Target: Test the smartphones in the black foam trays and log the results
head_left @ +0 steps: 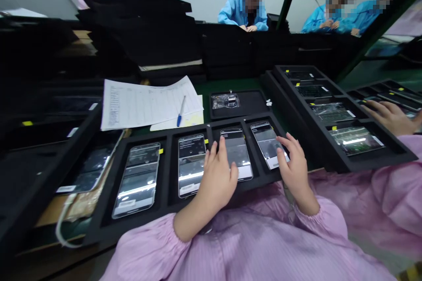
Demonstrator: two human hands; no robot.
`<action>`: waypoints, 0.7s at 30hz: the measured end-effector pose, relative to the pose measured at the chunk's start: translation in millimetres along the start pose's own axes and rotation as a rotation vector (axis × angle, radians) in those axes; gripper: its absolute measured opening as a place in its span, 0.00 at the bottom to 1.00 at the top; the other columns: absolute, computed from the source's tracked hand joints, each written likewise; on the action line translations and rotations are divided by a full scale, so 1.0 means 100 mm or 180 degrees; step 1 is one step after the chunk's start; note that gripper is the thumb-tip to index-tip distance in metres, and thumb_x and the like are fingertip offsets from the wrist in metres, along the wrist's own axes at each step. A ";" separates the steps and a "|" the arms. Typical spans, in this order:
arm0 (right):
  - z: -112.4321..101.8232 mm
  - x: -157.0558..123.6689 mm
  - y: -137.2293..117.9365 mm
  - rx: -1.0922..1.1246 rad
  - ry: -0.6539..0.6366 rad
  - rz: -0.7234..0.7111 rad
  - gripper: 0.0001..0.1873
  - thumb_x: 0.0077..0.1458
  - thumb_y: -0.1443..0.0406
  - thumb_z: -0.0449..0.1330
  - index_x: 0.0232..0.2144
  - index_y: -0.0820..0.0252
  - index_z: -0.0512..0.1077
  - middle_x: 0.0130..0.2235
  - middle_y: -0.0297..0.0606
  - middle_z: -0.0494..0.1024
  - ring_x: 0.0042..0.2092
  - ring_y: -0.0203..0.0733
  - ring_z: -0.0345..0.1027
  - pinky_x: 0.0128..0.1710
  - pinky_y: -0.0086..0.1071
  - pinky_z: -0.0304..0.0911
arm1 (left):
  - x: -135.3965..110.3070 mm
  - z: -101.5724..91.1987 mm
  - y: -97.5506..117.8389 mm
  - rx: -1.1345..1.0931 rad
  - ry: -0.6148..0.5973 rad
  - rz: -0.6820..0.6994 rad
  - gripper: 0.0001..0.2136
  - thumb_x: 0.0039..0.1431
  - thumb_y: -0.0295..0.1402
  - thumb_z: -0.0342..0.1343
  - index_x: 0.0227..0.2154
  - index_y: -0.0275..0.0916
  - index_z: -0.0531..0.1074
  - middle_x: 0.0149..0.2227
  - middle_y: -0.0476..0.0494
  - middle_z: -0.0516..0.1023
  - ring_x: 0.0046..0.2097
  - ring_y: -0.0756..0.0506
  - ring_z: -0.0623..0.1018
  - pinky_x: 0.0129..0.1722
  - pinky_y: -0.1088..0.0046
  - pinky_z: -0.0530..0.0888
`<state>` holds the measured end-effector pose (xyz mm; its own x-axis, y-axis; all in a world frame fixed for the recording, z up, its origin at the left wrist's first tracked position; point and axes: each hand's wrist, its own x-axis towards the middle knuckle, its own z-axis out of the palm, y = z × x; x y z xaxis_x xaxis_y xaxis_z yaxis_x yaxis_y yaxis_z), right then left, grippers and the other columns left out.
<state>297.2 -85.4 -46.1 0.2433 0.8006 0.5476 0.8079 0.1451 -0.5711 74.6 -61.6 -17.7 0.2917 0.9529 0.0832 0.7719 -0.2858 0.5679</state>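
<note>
A black foam tray (pixel 169 171) in front of me holds several smartphones lying face up in separate compartments. My left hand (pixel 219 175) is over the third phone (pixel 239 153) from the left, fingers apart, with a fingertip at its upper screen. The same hand partly covers the second phone (pixel 191 162). My right hand (pixel 293 162) is open at the right edge of the rightmost phone (pixel 265 142), its fingertips on or just above the screen. The leftmost phone (pixel 140 175) lies apart from both hands, with a yellow tag on the tray divider beside it.
Behind the tray lie printed sheets (pixel 145 103), a blue pen (pixel 180 118) and a small black tray (pixel 250 103). More phone trays (pixel 354 116) stand at right, near a co-worker's hand (pixel 391 116). A white cable (pixel 61 224) loops at left. Black trays (pixel 148 30) are stacked behind.
</note>
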 end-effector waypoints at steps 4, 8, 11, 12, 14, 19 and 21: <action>0.04 -0.04 -0.04 -0.0211 -0.0092 -0.0112 0.19 0.64 0.60 0.49 0.50 0.62 0.72 0.53 0.50 0.76 0.63 0.56 0.61 0.65 0.61 0.49 | -0.04 -0.02 0.10 -0.0172 -0.0178 -0.0107 0.31 0.62 0.33 0.41 0.67 0.26 0.46 0.69 0.25 0.54 0.71 0.32 0.49 0.69 0.42 0.45; 0.04 -0.05 -0.03 -0.0269 -0.0139 -0.0098 0.19 0.64 0.59 0.49 0.50 0.62 0.72 0.53 0.50 0.76 0.63 0.56 0.60 0.64 0.60 0.49 | -0.05 -0.06 0.10 -0.0368 -0.0240 -0.0172 0.31 0.63 0.34 0.42 0.67 0.28 0.46 0.70 0.26 0.53 0.72 0.33 0.47 0.69 0.42 0.42; 0.04 -0.05 -0.01 -0.0278 -0.0128 -0.0109 0.19 0.64 0.58 0.49 0.49 0.62 0.72 0.52 0.50 0.76 0.63 0.57 0.60 0.64 0.61 0.50 | -0.07 -0.08 0.07 -0.0582 -0.0188 -0.0168 0.31 0.63 0.35 0.43 0.67 0.28 0.46 0.68 0.25 0.55 0.72 0.33 0.47 0.69 0.41 0.43; 0.04 -0.05 -0.01 -0.0277 -0.0116 -0.0107 0.19 0.64 0.58 0.49 0.49 0.62 0.72 0.52 0.50 0.76 0.63 0.57 0.60 0.64 0.61 0.50 | -0.07 -0.08 0.06 -0.0671 -0.0151 -0.0155 0.31 0.63 0.35 0.43 0.67 0.28 0.47 0.68 0.24 0.57 0.72 0.34 0.46 0.69 0.41 0.43; 0.04 -0.06 -0.02 -0.0270 -0.0101 -0.0105 0.19 0.64 0.58 0.49 0.49 0.61 0.72 0.52 0.50 0.76 0.63 0.57 0.60 0.64 0.61 0.50 | -0.09 -0.07 0.04 -0.0861 -0.0036 -0.0125 0.30 0.64 0.36 0.44 0.67 0.30 0.47 0.66 0.25 0.60 0.72 0.34 0.45 0.68 0.40 0.44; 0.05 -0.07 -0.03 -0.0266 -0.0093 -0.0099 0.18 0.64 0.59 0.49 0.49 0.59 0.72 0.52 0.49 0.76 0.63 0.56 0.60 0.63 0.62 0.50 | -0.10 -0.04 0.06 -0.1788 0.0235 -0.0061 0.31 0.64 0.36 0.47 0.67 0.41 0.46 0.67 0.31 0.59 0.71 0.37 0.54 0.67 0.44 0.54; 0.05 -0.07 -0.02 -0.0273 -0.0091 -0.0099 0.18 0.64 0.59 0.49 0.49 0.60 0.72 0.51 0.49 0.76 0.63 0.56 0.60 0.63 0.62 0.50 | -0.07 -0.02 0.10 -0.2587 0.0173 -0.0245 0.33 0.64 0.36 0.48 0.68 0.43 0.42 0.68 0.32 0.57 0.68 0.39 0.61 0.66 0.51 0.61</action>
<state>291.0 -88.3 -51.5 0.2030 0.8129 0.5458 0.8582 0.1207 -0.4990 79.1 -70.7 -11.2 0.2106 0.9764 0.0474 0.1319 -0.0764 0.9883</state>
